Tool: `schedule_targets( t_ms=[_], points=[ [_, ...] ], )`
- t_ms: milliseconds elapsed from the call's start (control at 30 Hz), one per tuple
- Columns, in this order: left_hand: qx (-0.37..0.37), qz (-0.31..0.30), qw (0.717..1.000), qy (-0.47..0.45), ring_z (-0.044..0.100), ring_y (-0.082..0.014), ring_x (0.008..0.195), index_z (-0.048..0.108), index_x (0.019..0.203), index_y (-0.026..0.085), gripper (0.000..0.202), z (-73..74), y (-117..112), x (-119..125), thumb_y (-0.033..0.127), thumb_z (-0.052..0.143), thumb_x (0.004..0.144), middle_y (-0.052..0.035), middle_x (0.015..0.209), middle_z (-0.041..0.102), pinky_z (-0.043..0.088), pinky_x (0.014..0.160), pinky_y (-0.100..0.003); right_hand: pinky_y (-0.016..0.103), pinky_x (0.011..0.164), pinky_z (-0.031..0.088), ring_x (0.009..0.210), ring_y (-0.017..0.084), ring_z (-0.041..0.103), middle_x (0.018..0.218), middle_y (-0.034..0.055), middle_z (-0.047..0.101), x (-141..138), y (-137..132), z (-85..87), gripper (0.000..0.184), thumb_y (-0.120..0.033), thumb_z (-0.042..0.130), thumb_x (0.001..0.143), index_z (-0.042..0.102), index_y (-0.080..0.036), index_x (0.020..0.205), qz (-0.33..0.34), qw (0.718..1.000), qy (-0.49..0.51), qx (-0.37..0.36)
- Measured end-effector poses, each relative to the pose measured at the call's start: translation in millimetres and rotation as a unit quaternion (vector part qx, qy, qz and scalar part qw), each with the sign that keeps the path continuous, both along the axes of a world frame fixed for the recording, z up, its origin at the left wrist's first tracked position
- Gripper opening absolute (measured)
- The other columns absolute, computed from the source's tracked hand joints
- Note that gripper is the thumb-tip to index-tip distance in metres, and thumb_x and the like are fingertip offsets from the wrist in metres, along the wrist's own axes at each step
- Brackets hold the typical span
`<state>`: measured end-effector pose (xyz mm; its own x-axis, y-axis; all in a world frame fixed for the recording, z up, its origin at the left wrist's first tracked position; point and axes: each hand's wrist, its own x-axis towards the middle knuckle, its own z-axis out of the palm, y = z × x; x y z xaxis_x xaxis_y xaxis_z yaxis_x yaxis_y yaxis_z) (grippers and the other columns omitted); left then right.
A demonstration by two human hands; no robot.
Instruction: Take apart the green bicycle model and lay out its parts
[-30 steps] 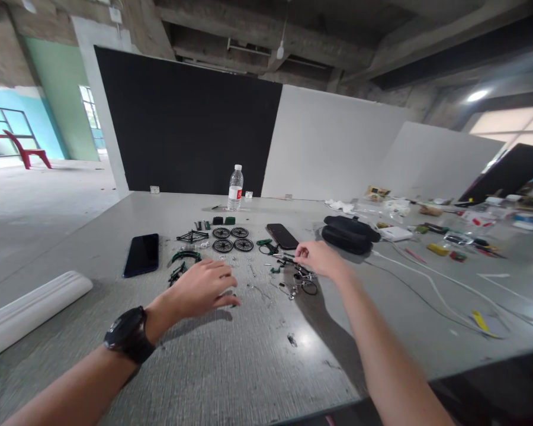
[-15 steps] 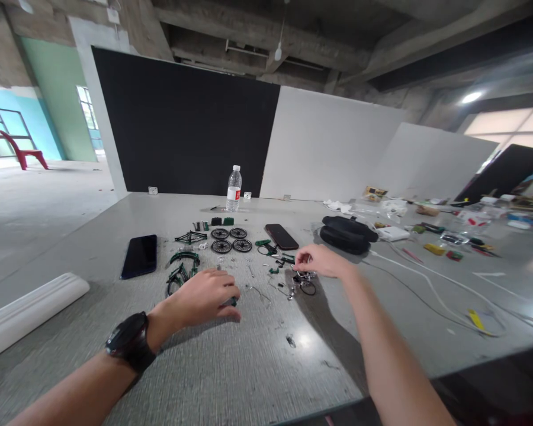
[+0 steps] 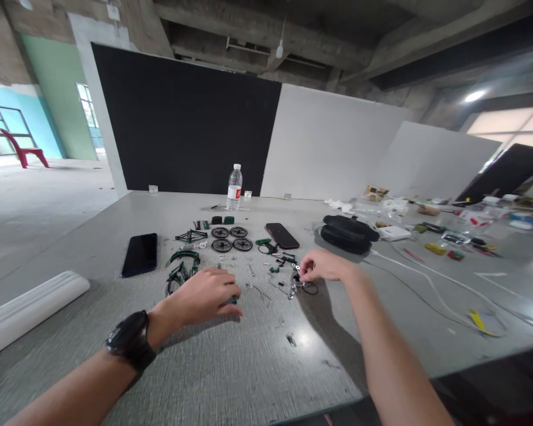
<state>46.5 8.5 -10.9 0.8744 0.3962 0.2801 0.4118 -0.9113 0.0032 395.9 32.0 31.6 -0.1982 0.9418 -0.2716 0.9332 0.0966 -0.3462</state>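
Observation:
My left hand is curled low over the table, with a small dark green part between its thumb and fingers. Past its wrist side lie green curved mudguards and a miniature green bicycle frame. Beyond stand out several small spoked wheels, laid flat in a group. My right hand pinches down into a cluster of tiny silver parts; whatever is between its fingertips is too small to make out. A thin black ring lies just below these fingers. Bent silver wires lie between both hands.
A dark phone lies at left, another phone behind the parts. A water bottle stands near the black panel. At right are a black case, white cables and clutter. A white roll lies at far left.
My right hand has shifted slightly right and down, its fingers closing lower among the silver parts. My left hand has stayed almost still.

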Motion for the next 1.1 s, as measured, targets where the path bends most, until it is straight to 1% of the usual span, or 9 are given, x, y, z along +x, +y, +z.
schedule_targets(
  t_ms=[200,333,467,633,767,833,900,1000,1100],
  points=[
    [-0.007,0.007,1.000,0.005,0.063,-0.0216,0.085,0.067,0.097,0.019,0.028,1.6,-2.2,0.1,0.046,0.065,0.093,-0.0021,0.091,0.066,0.046,0.076,-0.034,0.029,0.060,0.040,0.066,0.019,0.059,0.071,0.0045,0.072,-5.5,-1.9,-0.3,0.012,-0.028,0.068,0.070,0.076,-0.019,0.071,0.001,1.000,-0.012,-0.002],
    [-0.005,0.009,1.000,0.006,0.063,-0.0218,0.086,0.067,0.097,0.019,0.026,2.8,-3.0,0.5,0.045,0.065,0.094,-0.0028,0.093,0.067,0.046,0.076,-0.034,0.030,0.058,0.037,0.063,0.018,0.057,0.069,0.0030,0.070,-6.8,-2.4,-3.3,0.010,-0.028,0.067,0.070,0.074,-0.021,0.068,-0.003,1.000,-0.029,0.005],
    [-0.005,0.007,1.000,0.000,0.063,-0.0214,0.085,0.067,0.097,0.019,0.024,2.7,-2.4,1.3,0.043,0.063,0.095,-0.0029,0.093,0.067,0.047,0.075,-0.034,0.030,0.058,0.036,0.062,0.018,0.055,0.067,0.0027,0.067,-8.9,-4.5,-3.4,0.009,-0.027,0.067,0.071,0.071,-0.021,0.065,-0.006,1.000,-0.018,0.012],
    [-0.007,0.008,1.000,0.002,0.063,-0.0219,0.085,0.068,0.096,0.018,0.024,3.3,-1.8,1.7,0.042,0.063,0.095,-0.0031,0.092,0.067,0.047,0.075,-0.035,0.033,0.061,0.039,0.066,0.019,0.055,0.078,0.0065,0.068,-13.5,-9.3,1.7,0.016,-0.035,0.059,0.082,0.065,-0.022,0.075,-0.003,0.995,0.014,0.099],
    [-0.007,0.008,1.000,0.005,0.063,-0.0220,0.086,0.068,0.097,0.019,0.023,3.8,-2.4,1.7,0.042,0.063,0.095,-0.0032,0.093,0.067,0.048,0.075,-0.035,0.031,0.057,0.038,0.063,0.018,0.053,0.078,0.0042,0.066,-16.8,-8.0,-0.2,0.018,-0.038,0.048,0.090,0.058,-0.024,0.086,-0.036,0.988,0.016,0.150],
    [-0.005,0.010,1.000,0.005,0.064,-0.0221,0.086,0.068,0.098,0.019,0.024,3.7,-2.8,1.5,0.042,0.063,0.095,-0.0033,0.093,0.067,0.048,0.075,-0.035,0.032,0.060,0.041,0.067,0.019,0.057,0.081,0.0047,0.068,-19.2,-4.3,-2.8,0.016,-0.037,0.048,0.091,0.057,-0.024,0.089,-0.044,0.980,0.044,0.188],
    [-0.004,0.011,1.000,0.005,0.064,-0.0222,0.085,0.068,0.098,0.019,0.024,3.5,-3.1,1.3,0.042,0.063,0.095,-0.0034,0.093,0.067,0.048,0.075,-0.035,0.033,0.068,0.045,0.075,0.020,0.062,0.088,0.0063,0.070,-22.9,0.3,-5.2,0.017,-0.035,0.050,0.091,0.059,-0.023,0.097,-0.044,0.968,0.095,0.227],
    [-0.004,0.008,1.000,0.004,0.064,-0.0220,0.085,0.068,0.098,0.019,0.023,3.1,-3.0,1.2,0.041,0.063,0.095,-0.0033,0.092,0.067,0.048,0.075,-0.035,0.036,0.077,0.049,0.083,0.022,0.066,0.093,0.0076,0.073,-31.7,5.9,-8.0,0.023,-0.033,0.053,0.089,0.065,-0.023,0.105,-0.033,0.951,0.166,0.260],
    [-0.002,0.007,1.000,0.002,0.063,-0.0219,0.085,0.068,0.097,0.019,0.023,2.7,-2.4,1.6,0.041,0.063,0.095,-0.0030,0.092,0.067,0.048,0.075,-0.035,0.036,0.074,0.051,0.079,0.022,0.067,0.088,0.0072,0.074,-44.2,8.2,-12.4,0.023,-0.039,0.057,0.088,0.069,-0.021,0.097,-0.018,0.942,0.221,0.251]
  ],
)
